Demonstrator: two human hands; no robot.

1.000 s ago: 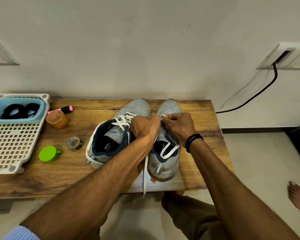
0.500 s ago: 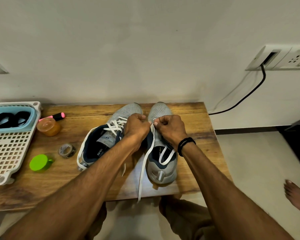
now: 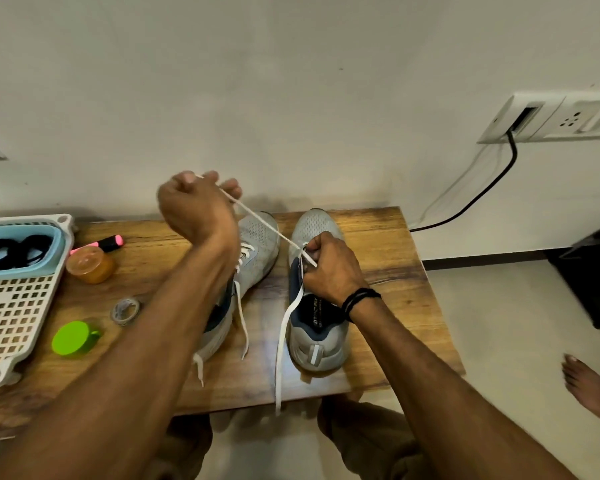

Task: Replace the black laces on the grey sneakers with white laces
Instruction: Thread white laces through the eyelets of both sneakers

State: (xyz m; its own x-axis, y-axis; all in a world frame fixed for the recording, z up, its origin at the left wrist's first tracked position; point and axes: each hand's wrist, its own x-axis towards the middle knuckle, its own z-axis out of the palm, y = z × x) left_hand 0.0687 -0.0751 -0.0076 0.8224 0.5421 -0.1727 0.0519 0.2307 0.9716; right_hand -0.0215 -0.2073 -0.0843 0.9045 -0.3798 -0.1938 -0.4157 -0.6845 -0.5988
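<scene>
I am logging, on the wooden table [image 3: 378, 244]: a white perforated basket [image 3: 11, 306] at the left edge, with a blue tub [image 3: 58, 244] sitting in its far end. Just beside the basket I am counting an orange jar [image 3: 90, 265], a pink highlighter [image 3: 101, 243] lying just behind it, a tape roll [image 3: 125, 310] nearer, and a green cap [image 3: 73, 338] nearest. On the right wall a socket panel [image 3: 548, 119] is trailing a black cable [image 3: 482, 199]. A bare foot [image 3: 589, 386] is resting on the floor, far right.
</scene>
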